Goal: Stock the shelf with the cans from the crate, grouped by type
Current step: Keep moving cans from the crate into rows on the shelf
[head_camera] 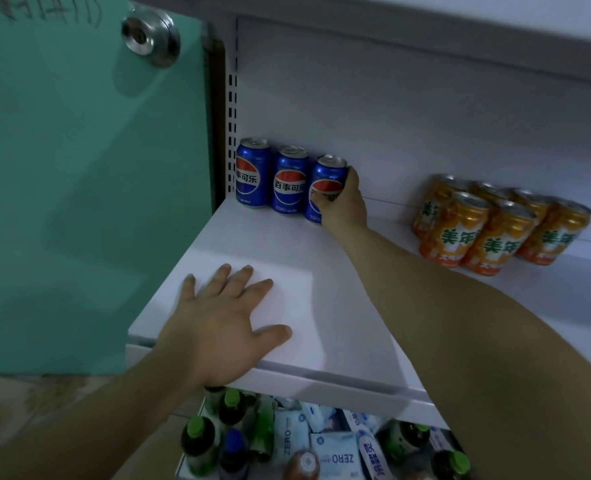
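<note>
On the white shelf (pixel 339 306), three blue cola cans stand upright in a row along the back wall at the left. My right hand (pixel 344 202) is wrapped around the third blue can (pixel 327 178), the rightmost of the row. The first blue can (pixel 252 171) and the second blue can (pixel 289 180) stand just left of it. A cluster of several orange soda cans (pixel 494 223) stands farther right on the same shelf. My left hand (pixel 224 323) lies flat, fingers spread, on the shelf's front left part and holds nothing. The crate is not in view.
A teal glass panel (pixel 79 185) with a round metal fitting (pixel 150 36) stands left of the shelf. Below the shelf's front edge lie green-capped bottles (pixel 200 441) and white-blue packets (pixel 335 455). Bare shelf surface lies between the blue row and the orange cans. Another shelf (pixel 494 19) overhangs above.
</note>
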Motion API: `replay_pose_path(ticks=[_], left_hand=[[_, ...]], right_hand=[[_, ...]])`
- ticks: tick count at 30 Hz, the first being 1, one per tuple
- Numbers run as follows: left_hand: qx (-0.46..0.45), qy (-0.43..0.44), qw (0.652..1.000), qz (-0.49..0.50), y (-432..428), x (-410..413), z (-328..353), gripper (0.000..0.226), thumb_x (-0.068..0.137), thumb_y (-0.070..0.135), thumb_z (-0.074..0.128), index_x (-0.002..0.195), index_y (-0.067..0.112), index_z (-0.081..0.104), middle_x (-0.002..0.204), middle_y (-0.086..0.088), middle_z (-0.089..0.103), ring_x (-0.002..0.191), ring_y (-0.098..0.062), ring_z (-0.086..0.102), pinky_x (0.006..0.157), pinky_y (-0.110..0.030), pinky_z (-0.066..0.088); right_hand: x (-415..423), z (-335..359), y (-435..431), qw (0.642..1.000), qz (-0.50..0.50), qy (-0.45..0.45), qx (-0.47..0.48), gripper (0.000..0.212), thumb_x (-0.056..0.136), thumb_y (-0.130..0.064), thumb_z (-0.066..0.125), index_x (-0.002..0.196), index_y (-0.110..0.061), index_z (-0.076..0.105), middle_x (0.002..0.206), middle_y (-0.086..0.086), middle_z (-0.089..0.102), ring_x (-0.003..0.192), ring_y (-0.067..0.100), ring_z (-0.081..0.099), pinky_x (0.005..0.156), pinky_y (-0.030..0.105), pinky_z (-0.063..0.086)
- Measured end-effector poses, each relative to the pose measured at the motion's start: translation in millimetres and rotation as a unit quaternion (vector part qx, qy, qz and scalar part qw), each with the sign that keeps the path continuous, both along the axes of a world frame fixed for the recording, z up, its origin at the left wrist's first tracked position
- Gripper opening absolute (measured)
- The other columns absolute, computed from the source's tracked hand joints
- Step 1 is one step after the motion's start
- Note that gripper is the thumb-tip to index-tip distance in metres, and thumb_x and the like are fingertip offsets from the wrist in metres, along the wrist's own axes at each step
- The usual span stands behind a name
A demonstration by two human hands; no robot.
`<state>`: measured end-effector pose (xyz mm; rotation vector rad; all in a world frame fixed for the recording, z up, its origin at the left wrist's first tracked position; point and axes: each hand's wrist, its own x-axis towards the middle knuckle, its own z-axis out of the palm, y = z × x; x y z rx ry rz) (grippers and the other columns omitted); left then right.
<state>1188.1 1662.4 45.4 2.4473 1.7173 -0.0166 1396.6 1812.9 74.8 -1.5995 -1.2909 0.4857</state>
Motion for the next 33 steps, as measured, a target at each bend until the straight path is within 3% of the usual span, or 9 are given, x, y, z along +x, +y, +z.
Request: replay_pose_path(ticks=[3,7,10,14,18,20,23,28,33], left_hand=[[0.002,-0.004,1.0,0.002,0,0,-1,0.085,0.074,0.08,0.01,0.149,0.042,-0.003,0.158,0.014,-0.013,0.146,-0.011,-0.015,0.117,-0.048,-0.009],[-0.005,-0.005,1.0,0.001,2,-1,0,0.079,0.083,0.078,0.02,0.15,0.041,0.001,0.16,0.013,-0.008,0.147,-0.012,-0.01,0.118,-0.05,-0.006],[-0.012,-0.011,1.0,0.001,4,-1,3,0.079,0.083,0.078,0.022,0.15,0.041,0.003,0.16,0.011,-0.005,0.147,-0.013,-0.007,0.117,-0.052,-0.005],[-0.028,-0.007,1.0,0.005,1,-3,10,0.078,0.084,0.077,0.025,0.15,0.04,0.006,0.161,0.009,-0.003,0.148,-0.017,-0.004,0.116,-0.054,-0.002],[-0.087,-0.016,0.996,0.014,-2,21,33,0.093,0.076,0.075,0.044,0.151,0.024,0.022,0.16,-0.001,0.014,0.146,-0.022,0.015,0.119,-0.044,0.011],[-0.089,-0.036,0.993,-0.062,-19,69,50,0.081,0.085,0.062,0.051,0.148,0.017,0.029,0.158,-0.004,0.023,0.143,-0.022,0.024,0.116,-0.035,0.02],[-0.082,-0.075,0.973,-0.203,-77,161,67,0.071,0.088,0.055,0.054,0.146,0.021,0.034,0.156,0.0,0.027,0.141,-0.021,0.028,0.114,-0.035,0.025],[-0.124,-0.081,0.896,-0.419,-199,292,47,0.067,0.088,0.053,0.057,0.144,0.022,0.037,0.152,-0.001,0.035,0.134,-0.022,0.038,0.108,-0.034,0.035],[-0.187,-0.003,0.83,-0.526,-309,375,-3,0.074,0.088,0.054,0.056,0.149,0.021,0.029,0.156,-0.001,0.028,0.137,-0.022,0.035,0.108,-0.033,0.035]], right_hand=[[0,3,2,1.0,-0.006,0.0,-0.024,0.081,0.089,-0.027,0.067,0.152,-0.021,0.016,0.145,0.005,0.046,0.128,0.026,0.048,0.099,0.035,0.04],[-1,18,-16,0.995,0.008,0.006,-0.095,0.081,0.09,-0.033,0.065,0.151,-0.015,0.015,0.147,0.011,0.042,0.13,0.03,0.045,0.095,0.032,0.039],[7,31,-59,0.987,0.036,-0.075,-0.136,0.076,0.091,-0.038,0.063,0.15,-0.01,0.023,0.151,0.011,0.038,0.133,0.027,0.042,0.094,0.026,0.035],[44,58,-147,0.958,0.038,-0.199,-0.204,0.074,0.091,-0.049,0.057,0.15,-0.016,0.027,0.155,0.006,0.032,0.137,0.026,0.037,0.106,0.03,0.032],[105,76,-249,0.938,-0.012,-0.286,-0.197,0.053,0.094,-0.041,0.057,0.14,-0.016,0.046,0.143,0.01,0.047,0.126,0.029,0.046,0.093,0.025,0.033],[140,75,-296,0.936,-0.065,-0.258,-0.231,0.061,0.094,-0.044,0.056,0.146,-0.018,0.037,0.148,0.01,0.041,0.128,0.03,0.044,0.094,0.029,0.036],[188,61,-367,0.921,-0.147,-0.225,-0.281,0.075,0.092,-0.053,0.056,0.151,-0.016,0.028,0.151,0.01,0.037,0.13,0.031,0.044,0.102,0.037,0.039],[252,33,-491,0.886,-0.271,-0.176,-0.334,0.076,0.091,-0.052,0.057,0.15,-0.014,0.028,0.144,0.011,0.047,0.117,0.03,0.055,0.085,0.034,0.046],[289,6,-611,0.828,-0.375,-0.153,-0.387,0.071,0.089,-0.054,0.057,0.147,-0.018,0.036,0.149,0.006,0.041,0.131,0.028,0.044,0.101,0.037,0.04]])
